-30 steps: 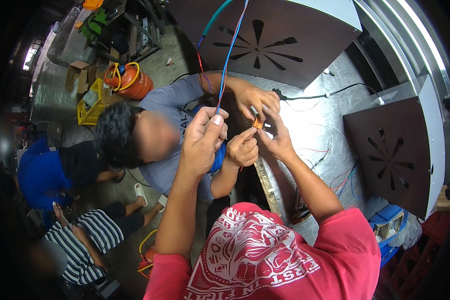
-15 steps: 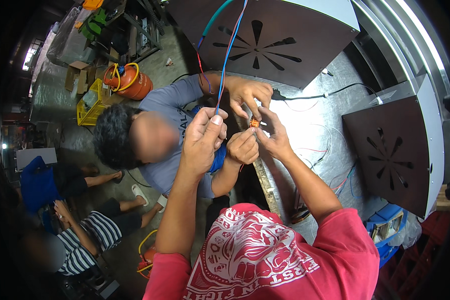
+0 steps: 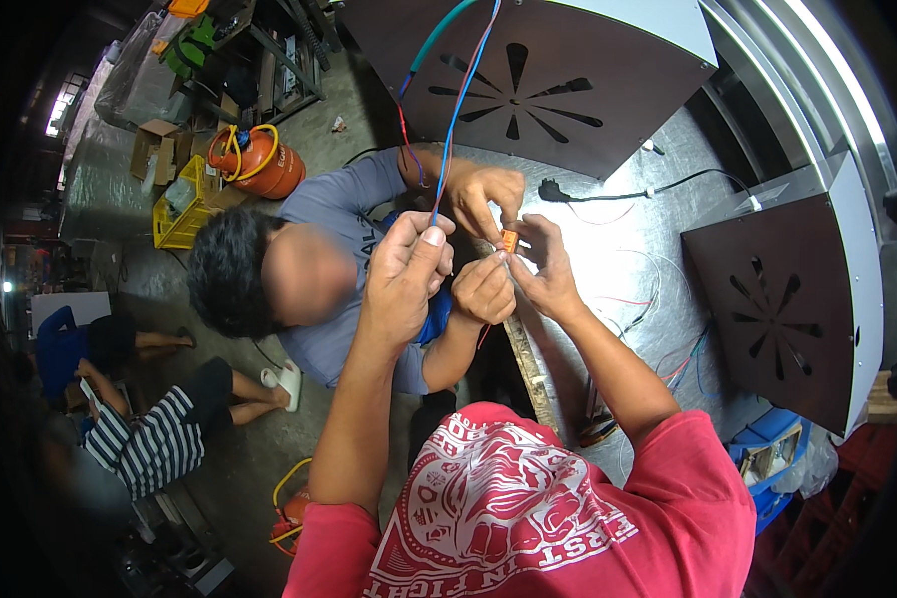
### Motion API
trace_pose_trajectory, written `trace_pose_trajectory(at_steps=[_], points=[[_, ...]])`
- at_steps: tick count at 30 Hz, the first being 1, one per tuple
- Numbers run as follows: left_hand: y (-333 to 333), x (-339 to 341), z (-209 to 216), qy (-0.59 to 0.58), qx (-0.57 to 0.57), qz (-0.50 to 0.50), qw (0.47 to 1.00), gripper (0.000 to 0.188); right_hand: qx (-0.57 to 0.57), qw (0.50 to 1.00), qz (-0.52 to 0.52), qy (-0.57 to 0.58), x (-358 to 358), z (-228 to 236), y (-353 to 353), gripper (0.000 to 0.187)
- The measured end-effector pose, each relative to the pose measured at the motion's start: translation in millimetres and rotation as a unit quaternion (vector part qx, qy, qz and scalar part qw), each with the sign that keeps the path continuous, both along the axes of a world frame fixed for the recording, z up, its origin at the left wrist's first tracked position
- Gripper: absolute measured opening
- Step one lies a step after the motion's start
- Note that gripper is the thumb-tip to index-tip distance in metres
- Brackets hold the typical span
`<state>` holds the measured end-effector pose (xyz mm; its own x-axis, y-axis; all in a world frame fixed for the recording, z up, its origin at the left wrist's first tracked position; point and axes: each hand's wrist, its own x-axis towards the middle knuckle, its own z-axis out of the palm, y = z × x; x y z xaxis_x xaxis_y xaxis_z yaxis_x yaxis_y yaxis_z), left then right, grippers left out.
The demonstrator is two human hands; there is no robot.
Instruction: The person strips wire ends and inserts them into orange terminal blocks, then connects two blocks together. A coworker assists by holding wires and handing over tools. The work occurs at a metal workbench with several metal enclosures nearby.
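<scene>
My left hand (image 3: 406,274) is closed, pinching blue and red wires (image 3: 455,130) between thumb and fingers; they run up past the top edge. To its right, my right hand (image 3: 548,269) has thumb and fingertips at a small orange wire connector (image 3: 509,240). A co-worker in a grey shirt faces me, and both their hands meet mine there. Their upper hand (image 3: 486,199) touches the connector from above. The lower one (image 3: 483,289) pinches near its underside, with a thin red wire hanging below. Fingers partly hide the connector.
A dark metal housing (image 3: 608,110) with petal-shaped vents stands at the top, another (image 3: 782,309) at right. Between them a black plug (image 3: 553,190) and loose thin wires lie on the metal table (image 3: 658,224). An orange gas cylinder (image 3: 272,171) and yellow crate (image 3: 177,214) are at left.
The co-worker's upper hand has shifted slightly left and down, uncovering more of the plug. The orange connector has turned a little, showing more of its face. My hands have hardly moved.
</scene>
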<state>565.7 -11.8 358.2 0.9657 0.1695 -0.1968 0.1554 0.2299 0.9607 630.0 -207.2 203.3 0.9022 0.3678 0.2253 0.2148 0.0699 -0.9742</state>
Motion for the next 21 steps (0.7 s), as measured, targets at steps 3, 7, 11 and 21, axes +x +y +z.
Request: trace_pose_trajectory(at_steps=[3, 7, 11, 21], points=[[1.3, -0.7, -0.9, -0.007, -0.010, -0.003, 1.000, 0.022, -0.006, 1.000, 0.001, 0.011, -0.7, 0.3, 0.3, 0.059], [2.2, -1.8, -1.3, -0.005, -0.008, 0.000, 1.000, 0.023, -0.001, 1.000, 0.027, 0.014, 0.1, 2.9, 1.3, 0.061], [1.9, -1.9, -1.8, -0.006, -0.007, 0.000, 1.000, 0.022, -0.030, 0.999, 0.025, 0.011, 1.6, 6.5, 2.1, 0.054], [0.2, -2.3, -1.1, 0.003, -0.016, 0.003, 1.000, 0.022, -0.084, 0.995, 0.031, -0.032, 8.6, 5.4, -11.1, 0.039]])
